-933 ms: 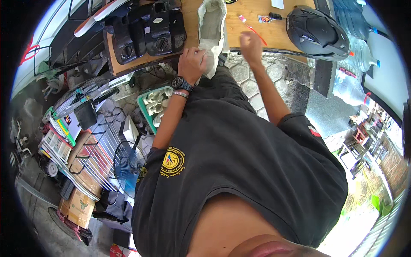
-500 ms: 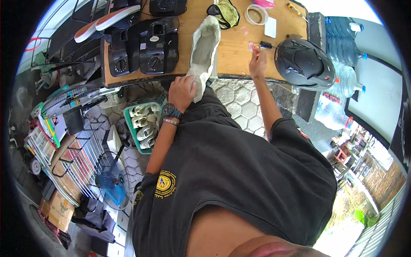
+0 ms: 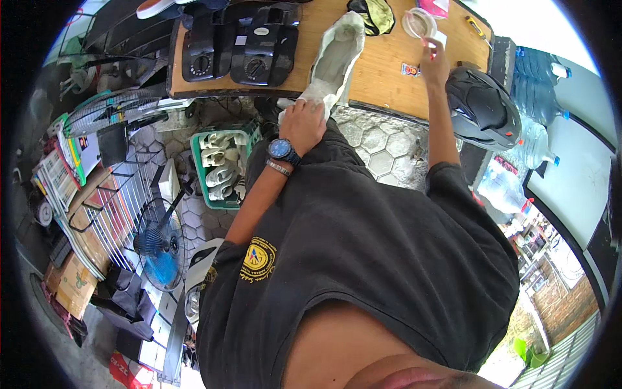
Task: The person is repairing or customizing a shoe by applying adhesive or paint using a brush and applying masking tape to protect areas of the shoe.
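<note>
An off-white shoe upper (image 3: 338, 57), long and hollow with its opening facing up, lies across the near edge of the wooden table. My left hand (image 3: 304, 122) is closed over its near end, where the pale material overhangs the table edge. Over the right part of the table, my right hand (image 3: 437, 63) has its fingers drawn together beside a white card (image 3: 438, 39) and a tape roll (image 3: 418, 24). What those fingers hold, if anything, is too small to make out. A small printed sticker (image 3: 409, 69) lies left of that hand.
A black helmet (image 3: 483, 107) sits right of my right forearm. Black appliances with dials (image 3: 259, 55) cover the table's left side. A yellow-and-black cloth (image 3: 377, 15) and a yellow cutter (image 3: 476, 27) lie farther back. A green basket (image 3: 199, 172) with white shoes stands on the floor.
The view has shifted. My right hand has moved farther over the table, toward the tape roll and white card. The small black item beside the sticker no longer shows. My left hand stays on the shoe upper.
</note>
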The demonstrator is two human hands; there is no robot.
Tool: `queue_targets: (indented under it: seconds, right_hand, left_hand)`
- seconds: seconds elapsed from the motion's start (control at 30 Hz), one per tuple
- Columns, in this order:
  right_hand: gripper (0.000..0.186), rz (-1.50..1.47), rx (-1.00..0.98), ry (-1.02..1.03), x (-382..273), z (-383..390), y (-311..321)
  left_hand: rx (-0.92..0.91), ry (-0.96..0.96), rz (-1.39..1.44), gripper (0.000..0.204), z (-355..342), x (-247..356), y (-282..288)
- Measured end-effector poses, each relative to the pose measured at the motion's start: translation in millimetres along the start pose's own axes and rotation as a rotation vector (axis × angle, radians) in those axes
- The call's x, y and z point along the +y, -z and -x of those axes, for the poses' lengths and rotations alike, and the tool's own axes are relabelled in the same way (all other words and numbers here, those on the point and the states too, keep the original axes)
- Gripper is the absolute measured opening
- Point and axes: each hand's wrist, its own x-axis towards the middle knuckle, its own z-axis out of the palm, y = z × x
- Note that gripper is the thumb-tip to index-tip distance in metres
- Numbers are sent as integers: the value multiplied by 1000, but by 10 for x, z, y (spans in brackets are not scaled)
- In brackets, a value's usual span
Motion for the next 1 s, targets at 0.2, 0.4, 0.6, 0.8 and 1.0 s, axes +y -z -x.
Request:
queue_targets:
  seconds: [0.2, 0.4, 0.6, 0.8, 1.0]
  right_hand:
    - [21, -647, -602, 124, -751, 1235, -87]
    - [21, -329, -820, 349, -827, 1503, -56]
    - [17, -599, 51, 391, -426, 735, -110]
    - [29, 352, -29, -80, 724, -488, -387]
    - [30, -116, -62, -168, 532, -171, -383]
  left_hand:
    - [-12, -53, -25, 40, 8, -49, -21]
    - [5, -78, -41, 42, 31, -54, -44]
    - [124, -99, -36, 46, 51, -50, -58]
    - [33, -155, 31, 53, 26, -114, -59]
    - [33, -165, 8, 46, 32, -150, -94]
